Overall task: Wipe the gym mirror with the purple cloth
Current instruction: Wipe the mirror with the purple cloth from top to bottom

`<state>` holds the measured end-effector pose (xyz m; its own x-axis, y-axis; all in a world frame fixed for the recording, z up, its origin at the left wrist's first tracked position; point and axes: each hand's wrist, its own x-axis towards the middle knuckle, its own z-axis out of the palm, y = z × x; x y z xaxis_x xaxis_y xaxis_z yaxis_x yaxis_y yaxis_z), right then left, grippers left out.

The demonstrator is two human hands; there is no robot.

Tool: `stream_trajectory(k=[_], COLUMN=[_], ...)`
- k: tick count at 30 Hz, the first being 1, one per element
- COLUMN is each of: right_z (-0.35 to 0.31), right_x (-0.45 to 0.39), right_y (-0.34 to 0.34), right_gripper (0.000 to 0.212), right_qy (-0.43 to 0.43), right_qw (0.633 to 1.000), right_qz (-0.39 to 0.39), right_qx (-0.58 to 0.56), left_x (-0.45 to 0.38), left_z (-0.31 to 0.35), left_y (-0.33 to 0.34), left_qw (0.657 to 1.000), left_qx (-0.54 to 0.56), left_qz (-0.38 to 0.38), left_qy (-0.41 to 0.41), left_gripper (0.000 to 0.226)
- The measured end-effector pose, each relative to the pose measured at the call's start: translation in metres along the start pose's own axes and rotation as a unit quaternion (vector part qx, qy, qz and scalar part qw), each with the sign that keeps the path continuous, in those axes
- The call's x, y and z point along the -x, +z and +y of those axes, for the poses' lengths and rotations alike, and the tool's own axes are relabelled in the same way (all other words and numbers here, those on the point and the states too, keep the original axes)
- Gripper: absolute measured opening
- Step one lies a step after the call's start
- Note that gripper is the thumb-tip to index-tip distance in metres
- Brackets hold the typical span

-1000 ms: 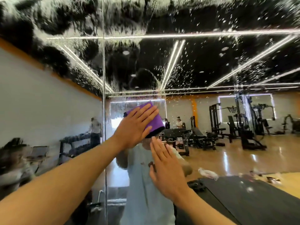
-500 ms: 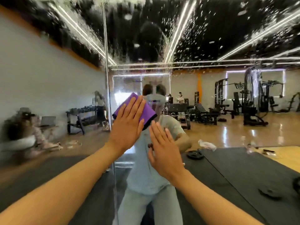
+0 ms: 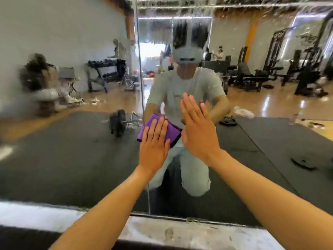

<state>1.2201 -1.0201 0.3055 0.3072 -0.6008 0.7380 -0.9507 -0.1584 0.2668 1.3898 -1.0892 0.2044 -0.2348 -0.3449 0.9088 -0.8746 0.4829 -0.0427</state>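
Observation:
The gym mirror [image 3: 72, 150] fills most of the view, wet and streaked near its top. A folded purple cloth [image 3: 171, 131] lies flat against the glass just right of the vertical panel seam. My left hand [image 3: 155, 145] presses on the cloth with flat, spread fingers. My right hand [image 3: 198, 130] rests flat on the bare glass right beside the cloth, fingers together, holding nothing. My own kneeling reflection shows behind both hands.
A vertical seam [image 3: 142, 98] splits two mirror panels. The mirror's bottom edge meets a pale concrete ledge [image 3: 180, 231]. Reflected in the glass are black floor mats, a dumbbell rack, weight machines and seated people.
Both hands and the cloth have slid down the mirror from head height to its lower part. The view tilted down, so the ledge below the glass now shows.

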Motion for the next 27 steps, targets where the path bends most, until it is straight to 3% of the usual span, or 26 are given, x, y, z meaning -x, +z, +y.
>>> stream_trajectory(k=[4,7,12,16,19,27], right_z=[-0.01,-0.013,-0.006,-0.016,-0.023,-0.053], right_x=[0.03,0.046,0.046,0.047,0.053,0.137], right_y=[0.018,0.031,0.039,0.036,0.037,0.075], right_gripper=[0.082,0.078,0.077,0.076,0.074,0.086], right_qy=[-0.021,-0.035,-0.045,-0.026,-0.014,-0.017], right_qw=[1.0,0.999,0.998,0.999,1.0,0.992], right_qz=[-0.012,-0.029,-0.035,-0.012,-0.008,-0.123], right_qx=[0.005,0.002,-0.017,-0.045,-0.026,-0.021], left_x=[0.053,0.072,0.037,0.011,0.034,0.126], left_z=[0.017,0.023,0.007,0.008,0.004,-0.003], left_y=[0.023,0.031,0.016,0.011,0.02,0.049], left_qw=[0.998,0.997,0.998,0.999,0.998,0.986], left_qx=[0.003,0.012,0.032,0.034,0.038,0.006], left_qz=[-0.019,-0.036,-0.045,-0.023,-0.04,-0.098], left_qy=[-0.061,-0.063,0.02,0.006,0.044,0.133], left_gripper=[0.072,0.07,0.07,0.065,0.061,0.073])
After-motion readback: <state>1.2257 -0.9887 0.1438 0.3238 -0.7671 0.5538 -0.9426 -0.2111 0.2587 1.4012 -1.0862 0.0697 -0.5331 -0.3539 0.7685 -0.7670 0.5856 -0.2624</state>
